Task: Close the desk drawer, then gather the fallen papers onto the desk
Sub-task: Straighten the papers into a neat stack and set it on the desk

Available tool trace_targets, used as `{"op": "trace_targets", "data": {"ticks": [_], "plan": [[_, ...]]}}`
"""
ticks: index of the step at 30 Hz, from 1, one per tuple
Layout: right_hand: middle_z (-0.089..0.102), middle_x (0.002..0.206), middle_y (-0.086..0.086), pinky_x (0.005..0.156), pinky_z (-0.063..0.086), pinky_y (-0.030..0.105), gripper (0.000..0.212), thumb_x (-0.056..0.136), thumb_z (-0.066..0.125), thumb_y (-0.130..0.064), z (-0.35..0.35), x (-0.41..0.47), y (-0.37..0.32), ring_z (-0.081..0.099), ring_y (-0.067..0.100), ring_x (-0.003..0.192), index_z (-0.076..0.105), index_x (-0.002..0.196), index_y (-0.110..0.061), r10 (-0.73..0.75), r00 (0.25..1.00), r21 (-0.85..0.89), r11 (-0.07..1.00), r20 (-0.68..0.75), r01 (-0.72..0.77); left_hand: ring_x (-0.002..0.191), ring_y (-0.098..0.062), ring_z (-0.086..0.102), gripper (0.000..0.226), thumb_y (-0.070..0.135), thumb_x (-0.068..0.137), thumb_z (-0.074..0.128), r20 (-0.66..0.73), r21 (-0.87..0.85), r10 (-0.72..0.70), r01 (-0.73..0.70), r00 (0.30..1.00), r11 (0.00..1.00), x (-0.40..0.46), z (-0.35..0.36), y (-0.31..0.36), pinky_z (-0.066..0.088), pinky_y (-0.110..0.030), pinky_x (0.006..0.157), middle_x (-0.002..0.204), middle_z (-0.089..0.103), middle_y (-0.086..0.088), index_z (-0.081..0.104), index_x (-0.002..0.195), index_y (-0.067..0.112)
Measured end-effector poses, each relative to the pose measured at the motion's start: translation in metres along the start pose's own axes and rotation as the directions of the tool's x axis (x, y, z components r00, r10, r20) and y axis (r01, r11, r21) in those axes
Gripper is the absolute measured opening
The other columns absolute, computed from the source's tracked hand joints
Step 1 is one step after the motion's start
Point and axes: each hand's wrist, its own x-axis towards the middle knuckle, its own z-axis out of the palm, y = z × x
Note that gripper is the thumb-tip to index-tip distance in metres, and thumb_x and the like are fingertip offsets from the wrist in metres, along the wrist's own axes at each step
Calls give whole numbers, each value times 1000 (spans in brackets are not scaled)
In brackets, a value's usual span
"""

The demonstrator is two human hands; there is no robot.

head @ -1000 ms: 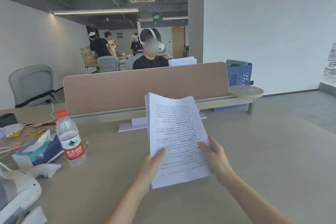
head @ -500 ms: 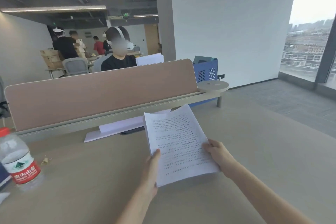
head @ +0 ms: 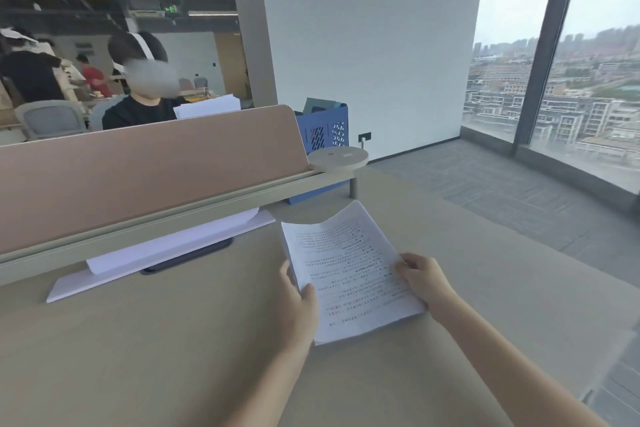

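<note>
A stack of white printed papers [head: 349,270] lies low over the beige desk [head: 138,340], its near end on or just above the surface and its far edge curling up. My left hand [head: 298,302] grips the stack's left edge, thumb on top. My right hand [head: 424,277] holds the right edge with its fingers curled over the sheets. The desk drawer is out of sight.
A brown divider panel [head: 149,163] runs along the desk's far side, with white sheets [head: 173,246] and a dark flat device [head: 187,256] below it. A blue perforated bin [head: 327,130] stands past the round shelf [head: 337,158]. A person sits beyond the divider. The floor drops away on the right.
The papers have come down from an upright hold in front of me to nearly flat on the desk. My view has swung right, so the water bottle and clutter on the left have left the frame.
</note>
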Motion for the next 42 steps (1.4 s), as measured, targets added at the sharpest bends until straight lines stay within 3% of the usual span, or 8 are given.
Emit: {"op": "trace_targets", "data": {"ticks": [3,6,9,15,21,26,38,42], "plan": [[77,96,9,78,56,39,22,91,56,-12,-23,10,0,72,30,92,76,93,-21,-7,997,-79,997,-72,1,102,-17,62,43,19,89,46,125,160,47,-67,991,985,14,26,0,51,-39,92,110,64,8,48,131,29],[73,95,9,72,44,28,26,93,55,-12,-43,25,4,66,28,89,77,105,-19,-10,996,-190,982,-92,-8,74,-15,60,33,22,90,49,224,295,86,-152,971,943,25,46,4,48,-31,69,79,60,6,61,120,22],[73,95,16,70,41,28,26,94,53,-11,-57,44,13,66,32,91,76,106,-9,-21,994,-266,964,-105,-7,90,-23,66,32,25,90,49,269,449,170,-279,948,849,37,66,7,53,-33,76,89,68,1,60,120,20],[47,62,4,58,33,33,27,91,49,-14,-71,81,20,47,28,72,47,64,-10,-64,990,-496,868,-123,-6,103,-30,63,27,24,94,43,336,640,341,-478,878,601,55,100,10,51,-40,80,108,71,-10,58,111,9],[44,86,6,58,35,31,32,96,38,-14,-74,122,22,52,30,81,46,65,-16,-113,987,-694,719,-113,3,103,-29,61,27,23,96,40,352,687,393,-520,850,508,84,129,13,47,-39,78,107,69,-10,57,112,9],[60,120,11,77,49,39,33,102,40,-23,-74,154,25,64,34,108,52,132,-16,-228,970,-751,655,-85,88,95,-28,62,22,23,95,39,357,692,429,-543,830,476,106,149,15,42,-36,68,96,69,-10,55,102,9],[54,112,10,92,40,34,30,93,49,-14,-68,178,22,54,29,105,60,121,-20,-379,925,-954,266,31,141,91,-31,63,20,25,96,38,358,690,476,-571,803,445,122,161,13,34,-35,66,93,69,-13,51,99,10],[53,110,9,88,38,32,32,84,49,-2,-62,171,11,52,28,102,64,108,-15,-404,914,-958,252,24,137,93,-33,63,24,32,99,37,373,680,472,-582,798,446,120,154,17,36,-37,67,93,70,-14,49,103,11]]}}
